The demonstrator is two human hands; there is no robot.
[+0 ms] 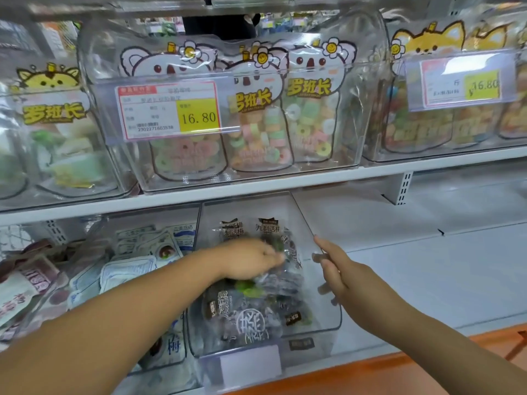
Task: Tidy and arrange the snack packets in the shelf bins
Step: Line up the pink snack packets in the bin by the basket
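Observation:
A clear plastic bin (302,218) on the lower shelf holds several dark snack packets (253,315) with white lettering. My left hand (251,259) reaches into this bin and its fingers curl round the packets near the middle. My right hand (332,266) grips the bin's right wall, thumb above the edge and fingers folded round it. Two packets (251,228) stand upright at the back of the bin.
A neighbouring bin (137,263) to the left holds pale blue and white packets. The upper shelf carries clear bins of candy bags (256,115) with price tags (168,109). Bare white shelf (427,266) lies to the right, above an orange edge (399,363).

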